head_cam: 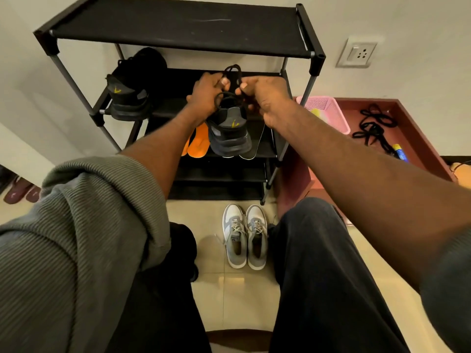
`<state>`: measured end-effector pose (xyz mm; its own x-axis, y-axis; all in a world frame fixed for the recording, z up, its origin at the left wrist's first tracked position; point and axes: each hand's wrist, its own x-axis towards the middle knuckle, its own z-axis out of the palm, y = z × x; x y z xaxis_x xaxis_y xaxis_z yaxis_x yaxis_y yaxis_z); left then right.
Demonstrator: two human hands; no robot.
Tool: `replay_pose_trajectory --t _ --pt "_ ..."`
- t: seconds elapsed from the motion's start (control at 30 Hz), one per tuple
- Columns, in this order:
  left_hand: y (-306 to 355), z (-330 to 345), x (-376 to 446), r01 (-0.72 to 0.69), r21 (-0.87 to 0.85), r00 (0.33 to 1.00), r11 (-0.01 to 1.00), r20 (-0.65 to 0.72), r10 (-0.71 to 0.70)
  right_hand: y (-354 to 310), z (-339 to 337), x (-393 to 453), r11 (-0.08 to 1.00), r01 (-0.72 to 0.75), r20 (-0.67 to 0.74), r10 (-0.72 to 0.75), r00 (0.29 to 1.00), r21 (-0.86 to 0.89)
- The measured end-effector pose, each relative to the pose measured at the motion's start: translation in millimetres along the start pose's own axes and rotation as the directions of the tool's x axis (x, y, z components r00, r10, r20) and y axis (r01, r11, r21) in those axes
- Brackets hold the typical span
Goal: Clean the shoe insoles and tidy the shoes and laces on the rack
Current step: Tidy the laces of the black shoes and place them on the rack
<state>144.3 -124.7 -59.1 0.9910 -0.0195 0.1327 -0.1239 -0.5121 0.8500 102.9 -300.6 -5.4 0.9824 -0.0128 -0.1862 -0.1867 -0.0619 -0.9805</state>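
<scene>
the task looks partway through: both the left hand (207,94) and right hand (265,100) pinch the black lace (233,72) of a black shoe (229,131) held over the rack (178,29), seemingly tying it. its partner shoe (132,90) already sits on the middle shelf. orange insoles (197,142) lie on a lower shelf, loose laces (374,126) wait in the red tray (423,138), and grey sneakers (244,235) stand on the floor.

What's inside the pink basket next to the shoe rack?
Something yellow shows through the mesh wall of the pink basket, near its bottom left. The right hand and forearm cover that side, and the mesh blurs the rest, so I can't tell what it is or whether anything else is inside.
</scene>
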Motion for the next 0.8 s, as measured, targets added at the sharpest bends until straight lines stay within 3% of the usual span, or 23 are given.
replay_pose_trajectory --t 0.1,0.2,0.27,0.33,0.43,0.53,0.63,0.7,0.8 --pt "-4.1 0.7 0.0 -0.054 0.13 0.999 0.99 0.012 0.053 1.5 3.9 -4.5 0.963 0.202 0.116 -0.183 0.976 -0.18" --pt "-9.4 -1.3 3.7 -0.046 0.131 0.999 0.99 0.012 0.045 -3.7 11.2 -8.5 0.744 0.359 0.238 -0.27 0.933 -0.563" --pt "-3.1 -1.5 -0.4 -0.046 0.112 0.999 0.993 0.012 0.045 -9.0 13.9 -7.0 0.641 0.368 0.246 -0.275 0.929 -0.673" --pt "-2.3 -3.2 -0.2 -0.055 0.067 0.998 0.996 0.024 0.054 -12.8 13.9 -7.4 0.677 0.345 0.209 -0.277 0.938 -0.65" --pt "-20.1 -4.5 16.5 -0.006 0.003 0.999 1.0 0.044 0.006 -13.9 5.1 -12.4 0.806 0.343 0.117 -0.329 0.937 -0.482" --pt "-21.9 -4.4 20.4 -0.023 0.045 0.999 0.999 0.042 0.022 -5.7 -12.3 -30.4 0.861 0.382 0.163 -0.347 0.924 -0.337" --pt "-43.1 -5.9 38.1 -0.026 0.103 0.999 0.994 0.034 0.023 15.6 -22.4 -42.8 0.756 0.451 0.28 -0.357 0.891 -0.473" --pt "-32.4 -9.6 33.2 -0.026 0.153 0.999 0.988 0.03 0.021 25.9 -21.8 -44.7 0.695 0.48 0.275 -0.394 0.877 -0.535" --pt "25.1 -16.2 -12.8 -0.043 0.081 0.998 0.996 -0.038 0.046 24.2 -19.6 -45.5 0.706 0.461 0.228 -0.405 0.885 -0.537"
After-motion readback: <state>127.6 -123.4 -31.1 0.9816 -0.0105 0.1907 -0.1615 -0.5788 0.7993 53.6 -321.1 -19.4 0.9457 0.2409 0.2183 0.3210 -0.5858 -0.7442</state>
